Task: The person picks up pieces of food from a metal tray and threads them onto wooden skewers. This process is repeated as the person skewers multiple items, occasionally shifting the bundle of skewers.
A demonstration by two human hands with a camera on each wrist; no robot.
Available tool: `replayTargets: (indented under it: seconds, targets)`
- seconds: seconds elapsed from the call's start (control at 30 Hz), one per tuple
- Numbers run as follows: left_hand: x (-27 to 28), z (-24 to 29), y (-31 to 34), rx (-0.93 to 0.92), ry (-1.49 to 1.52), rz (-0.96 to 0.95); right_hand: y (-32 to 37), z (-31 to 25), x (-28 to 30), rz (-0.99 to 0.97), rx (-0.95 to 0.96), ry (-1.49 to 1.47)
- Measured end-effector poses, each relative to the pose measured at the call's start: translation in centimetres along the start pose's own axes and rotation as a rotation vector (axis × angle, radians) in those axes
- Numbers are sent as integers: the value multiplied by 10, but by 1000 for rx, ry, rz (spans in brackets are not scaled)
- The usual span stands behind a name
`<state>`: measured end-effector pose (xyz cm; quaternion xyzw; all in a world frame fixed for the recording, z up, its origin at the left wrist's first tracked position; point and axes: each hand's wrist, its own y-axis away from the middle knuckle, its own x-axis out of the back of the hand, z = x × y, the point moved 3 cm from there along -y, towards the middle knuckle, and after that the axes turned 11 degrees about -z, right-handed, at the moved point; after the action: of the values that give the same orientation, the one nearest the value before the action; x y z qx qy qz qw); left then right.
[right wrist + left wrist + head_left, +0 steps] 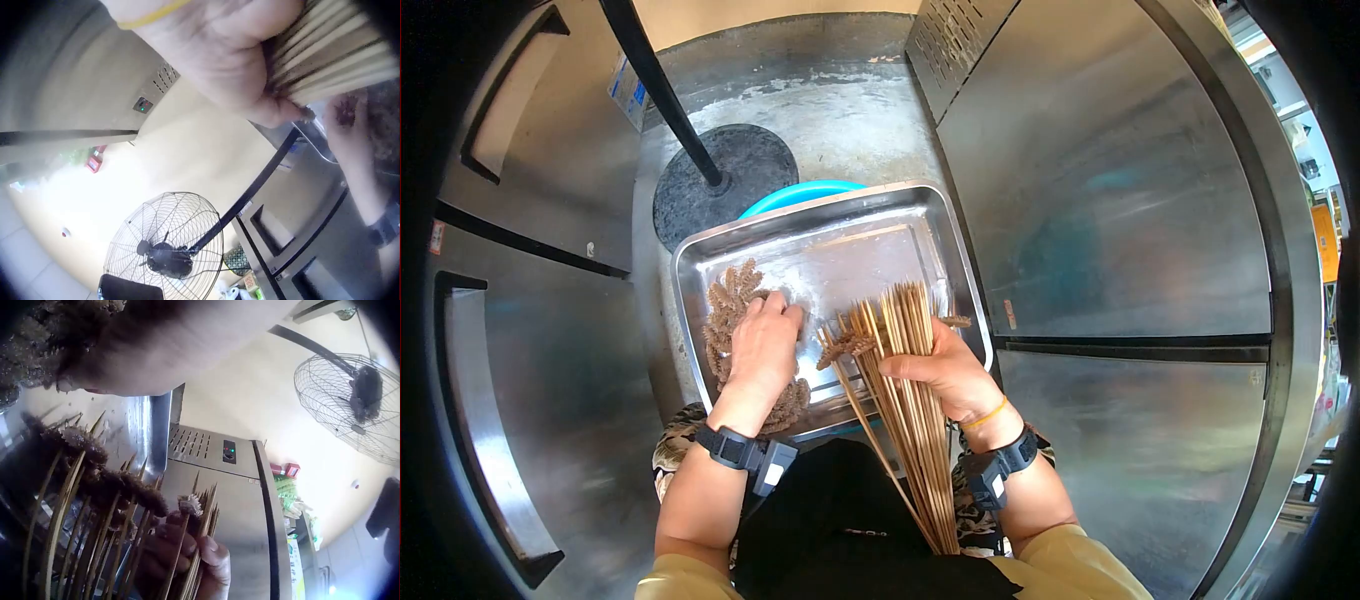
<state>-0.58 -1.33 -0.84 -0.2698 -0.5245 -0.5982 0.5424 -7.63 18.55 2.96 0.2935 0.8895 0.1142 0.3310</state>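
My right hand (945,370) grips a thick bundle of wooden skewers (910,400), its thumb across the front. Brown, knobbly-surfaced food pieces (846,347) are threaded near the upper ends of several skewers, and in the left wrist view more threaded pieces (84,445) show below the tips. At the left side of the metal tray (830,222), my left hand (765,345) is down on a pile of the same brown pieces (725,315). Its fingers curl at a brown piece (345,112) in the right wrist view; in the head view the fingertips are partly hidden.
Beneath the tray's far edge shows a blue basin (800,194). Beyond it stands a round black base (725,185) with a pole, part of a fan (169,250). Stainless steel cabinets (1110,180) flank both sides. A black apron (840,510) covers the lap.
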Motion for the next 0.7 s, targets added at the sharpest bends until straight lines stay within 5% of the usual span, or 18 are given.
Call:
replayTargets:
  seconds: [0.27,0.37,0.57,0.7]
  targets:
    - [7,-4,-3,103,-39,31,-4,-3,-7,58,13,67]
    - [19,-6,-1,139,283,82,-6,0,-8,67,17,114]
    - [2,-18,-16,-52,1541,10,-13,6,-11,-8,28,148]
    - [7,-7,-13,-104,1667,42,-19,12,-12,-51,25,139]
